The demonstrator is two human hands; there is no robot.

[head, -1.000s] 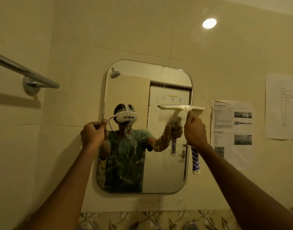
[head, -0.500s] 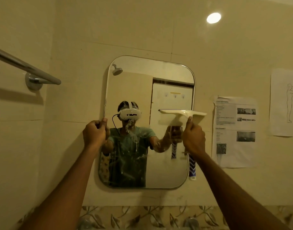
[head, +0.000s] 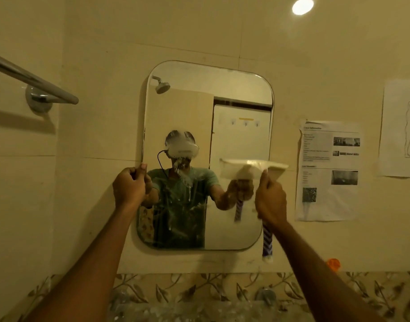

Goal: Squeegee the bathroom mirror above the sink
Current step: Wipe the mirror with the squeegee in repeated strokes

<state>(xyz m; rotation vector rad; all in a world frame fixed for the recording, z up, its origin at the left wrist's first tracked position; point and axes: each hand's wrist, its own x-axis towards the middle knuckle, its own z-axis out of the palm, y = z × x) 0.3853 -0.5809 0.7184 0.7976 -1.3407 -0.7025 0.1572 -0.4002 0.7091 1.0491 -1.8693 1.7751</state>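
Mid-stroke on the right half of the mirror [head: 241,126], mounted on the tiled wall above the leaf-patterned border. Squeegee [head: 255,167] pressed to the glass about halfway down, blade roughly level, right end overhanging the mirror's right edge.

To do the stroke well: keep the blade flat and level, pull straight down with even pressure to the bottom edge, lift off cleanly there. Then shift left and overlap the cleared strip, since foam streaks and drips cover the lower-left glass. Probably best to wipe the blade between passes, so residue is not dragged back over clean glass.

Right hand [head: 270,198] wrapped tightly around the handle just below the head, thumb up along the neck, striped handle end hanging below the fist past the mirror's lower corner. Right arm reaching up and forward, nearly straight.

Left hand [head: 129,187] curled closed at the mirror's left edge, thumb tip against the rim, apparently steadying; nothing else visibly held. Left arm likewise extended upward.

Judged about half done: right side looks clear above the blade.
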